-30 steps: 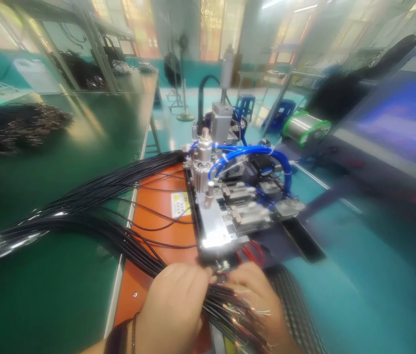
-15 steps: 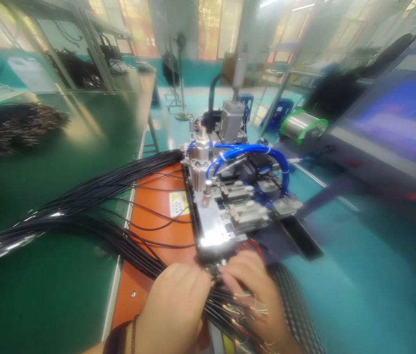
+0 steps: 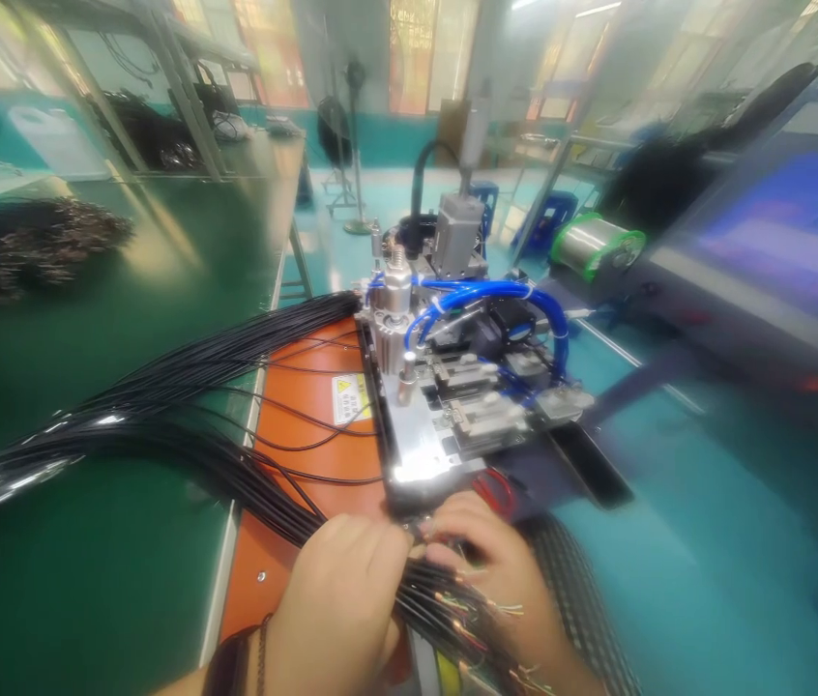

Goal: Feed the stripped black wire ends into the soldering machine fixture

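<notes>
A bundle of black cables (image 3: 264,488) runs from the left across an orange surface (image 3: 322,387) and under my left hand (image 3: 347,590), which is closed around it. Past that hand, the stripped cable ends (image 3: 463,628) fan out, showing thin coloured wires and copper tips. My right hand (image 3: 492,570) has its fingers bent in a pinch close to my left fingertips, at the front edge of the machine (image 3: 416,435). Whatever lies between those right fingertips is too small and blurred to name. Another black cable bundle (image 3: 213,362) leads to the machine's far left side.
Blue air tubes (image 3: 496,290) arch over the machine. A green-rimmed wire spool (image 3: 598,246) and a lit screen (image 3: 801,217) stand to the right. The green table (image 3: 126,580) on the left carries another cable pile (image 3: 39,242). A black textured seat (image 3: 575,599) is below right.
My right hand has shifted slightly left, and more of the red wires by the machine now shows. My left hand still grips the cable bundle, moved only a little.
</notes>
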A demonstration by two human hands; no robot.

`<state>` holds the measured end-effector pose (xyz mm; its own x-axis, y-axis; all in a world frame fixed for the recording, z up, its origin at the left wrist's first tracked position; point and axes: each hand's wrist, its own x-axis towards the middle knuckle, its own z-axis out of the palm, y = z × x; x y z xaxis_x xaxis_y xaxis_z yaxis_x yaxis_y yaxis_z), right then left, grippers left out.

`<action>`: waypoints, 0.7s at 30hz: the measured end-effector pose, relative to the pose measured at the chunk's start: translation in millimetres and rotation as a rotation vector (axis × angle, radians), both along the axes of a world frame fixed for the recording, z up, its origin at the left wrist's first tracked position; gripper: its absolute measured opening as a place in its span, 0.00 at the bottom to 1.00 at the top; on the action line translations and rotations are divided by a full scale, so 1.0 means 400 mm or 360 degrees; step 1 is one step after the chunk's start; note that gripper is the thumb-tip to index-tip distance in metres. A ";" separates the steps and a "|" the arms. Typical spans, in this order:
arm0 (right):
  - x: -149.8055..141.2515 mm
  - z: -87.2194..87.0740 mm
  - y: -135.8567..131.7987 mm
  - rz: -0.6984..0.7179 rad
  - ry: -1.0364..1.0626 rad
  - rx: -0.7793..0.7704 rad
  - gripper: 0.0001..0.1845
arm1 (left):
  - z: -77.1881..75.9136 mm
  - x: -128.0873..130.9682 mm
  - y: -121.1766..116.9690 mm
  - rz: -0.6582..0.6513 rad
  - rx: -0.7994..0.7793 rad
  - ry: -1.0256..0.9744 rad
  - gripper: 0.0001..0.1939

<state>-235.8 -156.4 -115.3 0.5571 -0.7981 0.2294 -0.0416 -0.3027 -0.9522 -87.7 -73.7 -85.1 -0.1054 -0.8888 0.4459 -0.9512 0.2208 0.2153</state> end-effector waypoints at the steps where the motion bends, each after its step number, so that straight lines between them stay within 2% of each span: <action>1: 0.003 0.000 0.001 -0.0008 -0.0024 0.0010 0.04 | -0.001 0.000 0.001 -0.0001 -0.0001 -0.0010 0.08; 6: 0.008 0.007 0.003 -0.0004 -0.0069 0.0101 0.09 | -0.010 -0.002 0.003 -0.0013 -0.0001 -0.0043 0.09; 15: 0.006 0.002 -0.006 0.0093 0.0060 0.0326 0.12 | -0.038 -0.005 0.013 -0.0130 0.0017 -0.0054 0.09; 18: 0.000 0.007 -0.013 0.0150 0.0107 0.0436 0.08 | -0.033 -0.004 0.011 -0.0121 -0.0039 -0.0038 0.07; 21: -0.008 0.017 -0.019 0.0099 0.0133 0.0551 0.05 | -0.023 -0.003 0.005 -0.0075 -0.0040 -0.0015 0.06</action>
<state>-238.9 -164.0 -108.6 0.6126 -0.7844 -0.0973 -0.1154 0.0330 -0.9928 -88.9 -71.8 -94.3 -0.1511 -0.8715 0.4666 -0.9416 0.2705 0.2003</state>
